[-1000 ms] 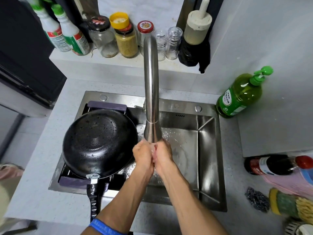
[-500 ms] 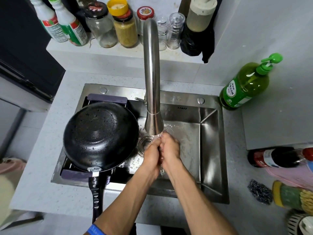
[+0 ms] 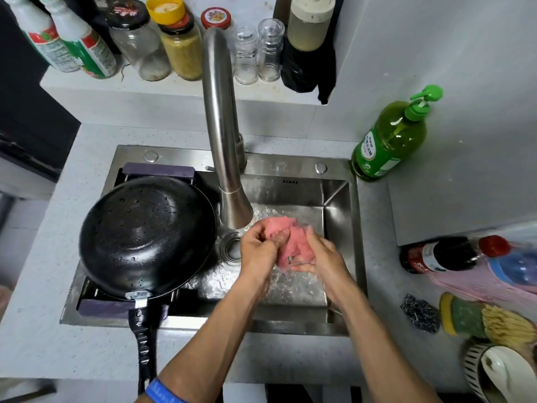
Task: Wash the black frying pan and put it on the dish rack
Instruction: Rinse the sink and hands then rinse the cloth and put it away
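The black frying pan (image 3: 146, 235) lies upside down on the dark dish rack (image 3: 158, 171) across the left part of the steel sink (image 3: 338, 228), its handle (image 3: 143, 338) pointing toward me over the front rim. Water drops cover its underside. To its right, under the faucet spout (image 3: 234, 207), my left hand (image 3: 258, 251) and my right hand (image 3: 321, 254) both grip a pink cloth (image 3: 287, 238) in running water.
A green dish soap pump bottle (image 3: 389, 141) stands right of the sink. A steel scourer (image 3: 420, 314), sponges (image 3: 476, 321), a dark bottle (image 3: 441, 254) and a bowl (image 3: 499, 373) lie on the right counter. Jars and bottles line the back shelf (image 3: 162, 88).
My clasped hands have moved slightly right and parted a little, and the pink cloth now shows between them. The pan has not moved on the rack.
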